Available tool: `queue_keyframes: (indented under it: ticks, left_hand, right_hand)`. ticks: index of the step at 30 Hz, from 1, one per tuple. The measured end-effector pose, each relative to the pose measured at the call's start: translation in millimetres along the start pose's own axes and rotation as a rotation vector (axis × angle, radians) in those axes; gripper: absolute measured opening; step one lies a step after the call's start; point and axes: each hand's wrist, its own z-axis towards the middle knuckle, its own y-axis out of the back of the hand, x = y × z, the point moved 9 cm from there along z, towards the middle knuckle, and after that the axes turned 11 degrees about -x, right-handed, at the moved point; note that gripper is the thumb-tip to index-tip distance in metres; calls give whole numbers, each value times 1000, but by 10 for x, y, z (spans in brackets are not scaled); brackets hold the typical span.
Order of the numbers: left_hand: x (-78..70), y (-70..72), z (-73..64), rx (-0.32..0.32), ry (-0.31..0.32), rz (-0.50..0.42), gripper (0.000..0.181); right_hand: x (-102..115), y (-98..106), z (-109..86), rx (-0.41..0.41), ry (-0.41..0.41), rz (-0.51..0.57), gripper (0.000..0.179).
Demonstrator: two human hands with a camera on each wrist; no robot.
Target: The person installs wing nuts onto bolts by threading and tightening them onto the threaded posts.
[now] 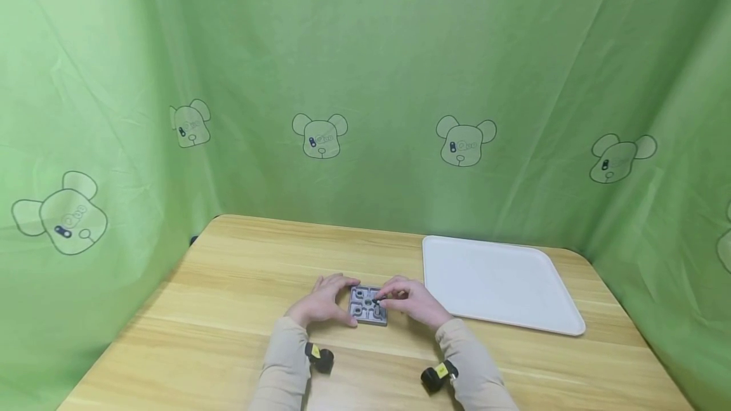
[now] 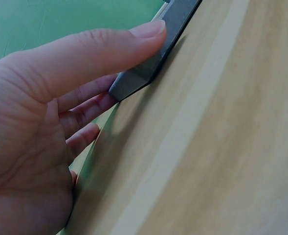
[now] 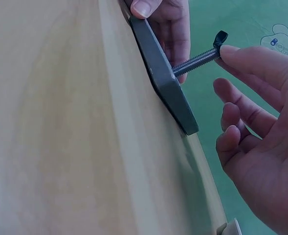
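A grey square plate (image 1: 369,318) with recesses and holes in its top face lies on the wooden table. My left hand (image 1: 322,303) holds it by its left side, thumb at the near edge and fingers at the far edge. In the left wrist view, the thumb rests along the dark side of the plate (image 2: 139,78). My right hand (image 1: 415,302) pinches the winged head of a black wing screw (image 3: 197,62) between thumb and forefinger. Its threaded shank stands up from the plate's top face, with the lower end hidden. The other right fingers curl loosely beside it.
A white rectangular tray (image 1: 497,281) lies at the right back of the wooden table (image 1: 228,335). Green curtains (image 1: 365,49) with bear-head prints hang behind the table and at both sides. Each wrist carries a small black camera.
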Motion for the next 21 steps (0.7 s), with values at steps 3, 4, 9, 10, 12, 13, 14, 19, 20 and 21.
queue_keyframes:
  ticks: [3, 4, 9, 10, 12, 13, 14, 19, 20, 21]
  left_hand:
    - [2, 2, 1, -1, 0, -1, 89]
    - [3, 3, 1, 0, 1, -2, 89]
    - [3, 4, 0, -1, 1, -7, 89]
    - [1, 5, 0, -1, 2, -7, 89]
    - [-7, 8, 0, -2, 0, -5, 89]
    - [-9, 8, 0, -2, 0, -2, 89]
    - [-12, 8, 0, -3, -2, -2, 89]
    - [-12, 6, 1, -1, -5, -1, 89]
    - [-11, 4, 2, 0, -6, 1, 89]
    - [-10, 5, 1, 1, -6, 3, 89]
  right_hand:
    - [12, -2, -3, -2, 5, -2, 19]
    - [16, -3, -4, -3, 10, -3, 19]
    - [15, -3, 3, -15, 34, -37, 17]
    - [14, -1, 6, -18, 40, -45, 17]
    - [7, 0, 12, -24, 46, -54, 16]
    - [7, -2, 12, -25, 52, -52, 16]
    - [63, 0, -5, -25, 54, -50, 17]
    - [364, 11, -96, -22, 68, -28, 18]
    - [426, 15, -113, -22, 69, -28, 18]
    - [430, 15, -114, -21, 72, -26, 18]
